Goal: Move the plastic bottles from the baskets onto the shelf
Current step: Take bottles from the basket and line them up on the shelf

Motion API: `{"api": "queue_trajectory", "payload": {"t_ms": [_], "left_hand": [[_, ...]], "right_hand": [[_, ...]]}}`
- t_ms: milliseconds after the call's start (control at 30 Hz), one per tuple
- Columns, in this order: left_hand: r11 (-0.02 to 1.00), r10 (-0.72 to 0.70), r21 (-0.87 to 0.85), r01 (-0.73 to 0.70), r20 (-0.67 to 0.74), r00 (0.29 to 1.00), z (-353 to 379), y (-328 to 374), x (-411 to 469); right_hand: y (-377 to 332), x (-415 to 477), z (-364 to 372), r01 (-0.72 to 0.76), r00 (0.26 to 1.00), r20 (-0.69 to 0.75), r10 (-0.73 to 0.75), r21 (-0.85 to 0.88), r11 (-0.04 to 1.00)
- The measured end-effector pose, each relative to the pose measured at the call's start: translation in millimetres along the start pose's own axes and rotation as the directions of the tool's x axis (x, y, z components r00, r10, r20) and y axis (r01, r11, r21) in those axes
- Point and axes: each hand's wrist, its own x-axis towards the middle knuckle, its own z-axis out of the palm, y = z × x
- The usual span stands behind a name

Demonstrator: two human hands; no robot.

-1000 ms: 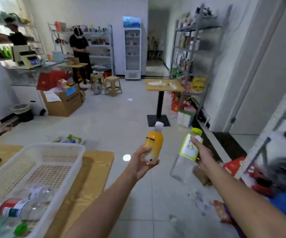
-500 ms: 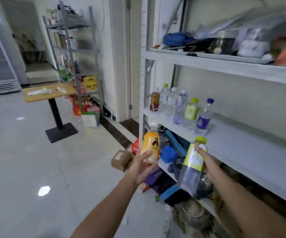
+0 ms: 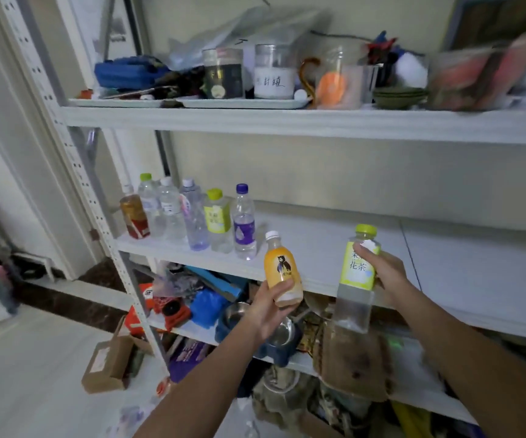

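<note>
While my left hand (image 3: 271, 308) grips the orange bottle (image 3: 282, 267), my right hand (image 3: 385, 273) grips the tea bottle (image 3: 358, 273). Risk: knocking the standing row (image 3: 244, 226), left of grip.

Orange bottle (image 3: 282, 273): smooth opaque plastic, glossy printed sleeve, white plastic cap.
Tea bottle (image 3: 358, 279): clear plastic, see-through in the lower half, shiny lime-green label above, lime plastic cap.
Shelf board (image 3: 445, 267): white, matt and smooth; the material under the finish, I can't tell.
Shelf post (image 3: 97, 216): pale painted metal, punched with holes.
Standing bottles (image 3: 192, 216): thin clear plastic, gleaming; labels are film or paper, hard to say which.
Cardboard box (image 3: 106, 368): brown, dull, plain.
Bowl (image 3: 282, 333): bare polished metal, catching the light.
Floor (image 3: 34, 374): pale, glossy, reflective.
</note>
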Motion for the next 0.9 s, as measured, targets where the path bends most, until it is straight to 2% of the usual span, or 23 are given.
{"api": "queue_trajectory", "payload": {"t_ms": [133, 267, 433, 533, 633, 900], "left_hand": [[0.989, -0.053, 0.142, 0.044, 0.061, 0.997, -5.0, 12.9, 49.7], [0.944, -0.032, 0.331, -0.001, 0.096, 0.995, -14.4, 36.0, 96.0], [0.789, 0.039, 0.609, -0.084, 0.087, 0.995, -30.6, 49.8, 140.0], [0.678, 0.087, 0.717, -0.16, 0.137, 0.987, -38.0, 53.4, 158.7], [0.562, 0.124, 0.795, -0.226, 0.189, 0.974, -46.4, 56.5, 173.9], [0.458, 0.111, 0.856, -0.24, 0.212, 0.971, -71.8, 61.9, 201.8]], "right_hand": [[-6.8, 24.2, 15.4, 0.071, 0.997, -0.037, -0.072, -0.011, 0.997], [-14.4, 50.8, 43.2, 0.129, 0.989, -0.075, -0.129, -0.002, 0.992], [-12.9, 74.5, 75.4, 0.165, 0.98, -0.119, -0.162, 0.015, 0.986], [-4.5, 82.3, 90.2, 0.182, 0.979, -0.084, -0.187, -0.066, 0.981], [5.3, 88.7, 100.4, 0.177, 0.983, -0.028, -0.183, -0.156, 0.972], [7.8, 105.1, 108.4, 0.156, 0.988, 0.055, -0.147, -0.205, 0.966]]}}
